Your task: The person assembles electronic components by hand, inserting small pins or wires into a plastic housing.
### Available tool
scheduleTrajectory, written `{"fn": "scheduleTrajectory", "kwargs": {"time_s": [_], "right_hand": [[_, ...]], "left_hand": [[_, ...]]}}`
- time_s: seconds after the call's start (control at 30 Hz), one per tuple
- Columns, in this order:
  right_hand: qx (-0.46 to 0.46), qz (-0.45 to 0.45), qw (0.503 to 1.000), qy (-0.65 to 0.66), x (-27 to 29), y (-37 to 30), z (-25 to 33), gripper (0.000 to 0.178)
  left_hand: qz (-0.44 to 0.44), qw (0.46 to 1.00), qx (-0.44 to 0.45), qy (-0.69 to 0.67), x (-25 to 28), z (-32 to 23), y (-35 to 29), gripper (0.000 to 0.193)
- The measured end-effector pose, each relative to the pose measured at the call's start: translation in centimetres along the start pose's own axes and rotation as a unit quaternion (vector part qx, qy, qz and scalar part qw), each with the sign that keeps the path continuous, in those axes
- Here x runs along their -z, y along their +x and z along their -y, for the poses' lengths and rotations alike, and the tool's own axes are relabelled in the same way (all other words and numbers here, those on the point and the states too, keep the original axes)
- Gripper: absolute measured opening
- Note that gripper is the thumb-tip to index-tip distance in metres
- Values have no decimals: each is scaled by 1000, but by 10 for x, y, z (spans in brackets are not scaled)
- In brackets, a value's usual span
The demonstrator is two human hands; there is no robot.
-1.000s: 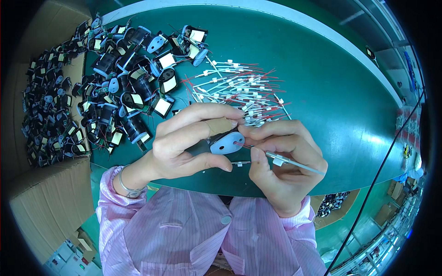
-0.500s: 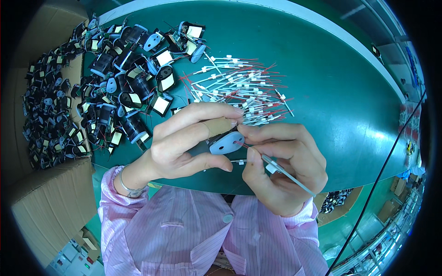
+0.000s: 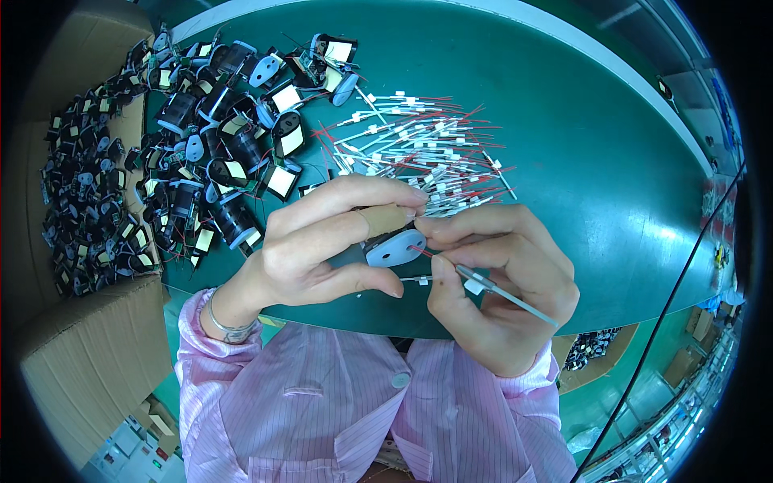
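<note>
Between the fingers of my left hand (image 3: 310,241) is a small black part with a blue-grey oval end plate (image 3: 390,253) turned toward me. One finger of that hand wears a tan bandage. My right hand (image 3: 511,290) pinches a thin grey-white wire lead (image 3: 522,305) with a small white tag. Its fine red wire ends reach a hole at the right side of the oval plate; how deep they go cannot be seen. The right fingertips touch the part's upper right edge. Most of its black body is hidden behind my left fingers.
Beyond my hands lies a pile of similar wire leads (image 3: 427,153) on the green table (image 3: 580,137). Many black parts (image 3: 229,145) are heaped at the left, beside a cardboard box (image 3: 97,354) full of more. Another box (image 3: 600,370) stands low at the right, and a black cable (image 3: 660,314) hangs there.
Both hands keep their grips, with only slight shifts. The wire lead and right hand have moved a little to the right, and the oval plate has tilted slightly.
</note>
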State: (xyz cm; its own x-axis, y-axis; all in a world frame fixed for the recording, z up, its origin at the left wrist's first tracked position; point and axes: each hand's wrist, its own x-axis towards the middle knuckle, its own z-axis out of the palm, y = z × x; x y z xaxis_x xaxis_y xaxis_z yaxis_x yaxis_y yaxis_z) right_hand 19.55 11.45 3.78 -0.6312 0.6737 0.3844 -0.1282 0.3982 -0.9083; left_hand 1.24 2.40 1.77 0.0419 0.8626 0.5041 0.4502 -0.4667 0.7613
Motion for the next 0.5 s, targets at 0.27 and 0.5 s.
{"fn": "scheduleTrajectory", "kwargs": {"time_s": [0.27,0.5], "right_hand": [[-1,9,1000,6,2,0,-3,19],[21,12,1000,-11,2,0,-2,21]], "left_hand": [[15,1000,7,-4,1,1,2,55],[15,1000,9,-7,2,0,1,56]]}}
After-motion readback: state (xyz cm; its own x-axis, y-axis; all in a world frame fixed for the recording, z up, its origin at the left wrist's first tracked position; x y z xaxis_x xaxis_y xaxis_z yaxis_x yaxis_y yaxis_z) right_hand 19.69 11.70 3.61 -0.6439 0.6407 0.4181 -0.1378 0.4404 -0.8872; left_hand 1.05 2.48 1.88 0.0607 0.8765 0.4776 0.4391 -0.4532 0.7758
